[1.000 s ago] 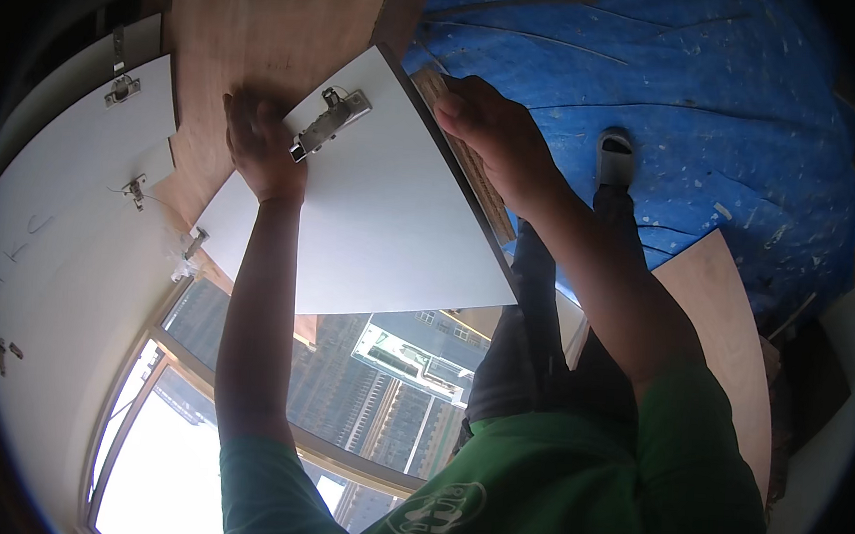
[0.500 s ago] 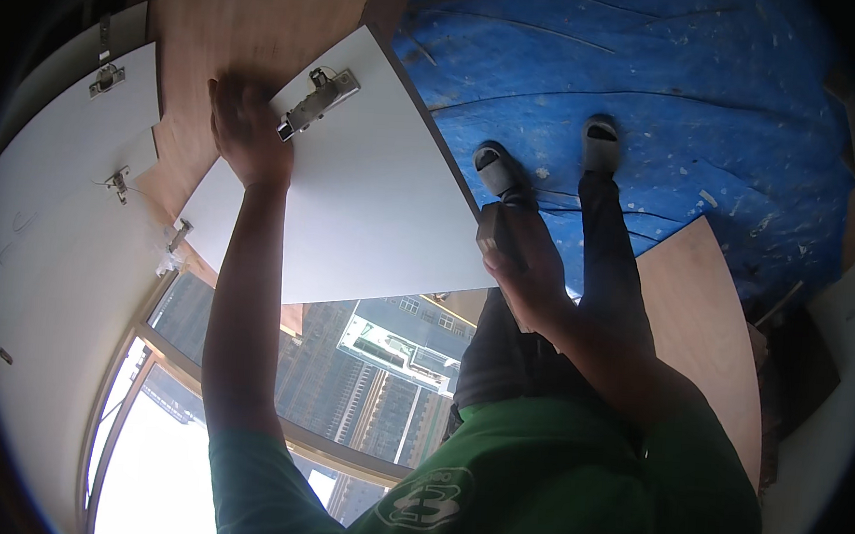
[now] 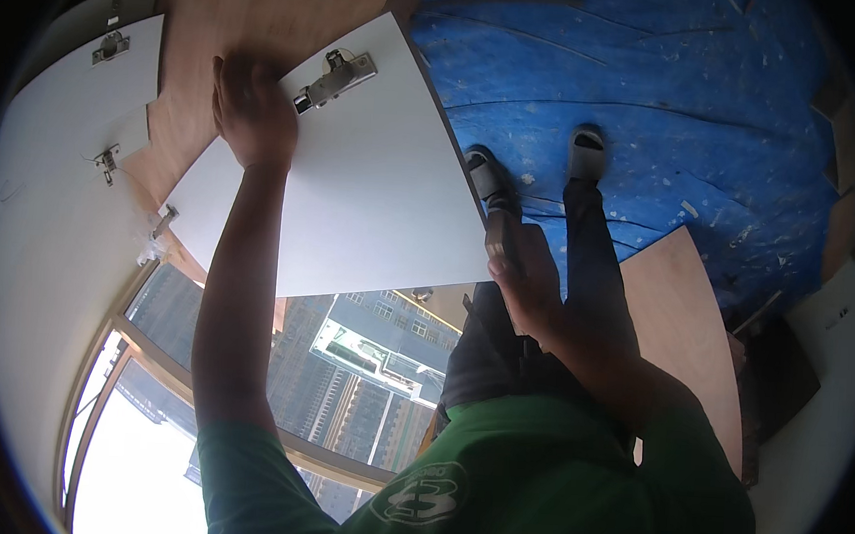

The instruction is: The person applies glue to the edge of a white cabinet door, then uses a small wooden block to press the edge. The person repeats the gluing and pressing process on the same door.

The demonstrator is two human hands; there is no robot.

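A white cabinet door panel (image 3: 374,187) lies at a slant in front of me, with a metal hinge (image 3: 340,84) fixed near its far corner. My left hand (image 3: 257,118) rests at the panel's far left edge beside the hinge; its fingers stretch out beyond the edge, partly in shadow. Closed in my right hand (image 3: 535,287) is a small brown block (image 3: 498,240), right by the panel's long right edge. Whether the block touches that edge I cannot tell. My right fingertips are partly hidden.
Blue sheeting (image 3: 650,76) covers the floor around my sandalled feet. A wooden board (image 3: 681,319) leans at the right. More white panels (image 3: 65,171) with hinges stand at the left, beside a window (image 3: 138,436). A wooden surface (image 3: 267,12) lies beyond the door panel.
The view has shifted slightly, so the panel's far corner sits a little higher and further right. Both hands keep their places at the panel, the right one still gripping the block.
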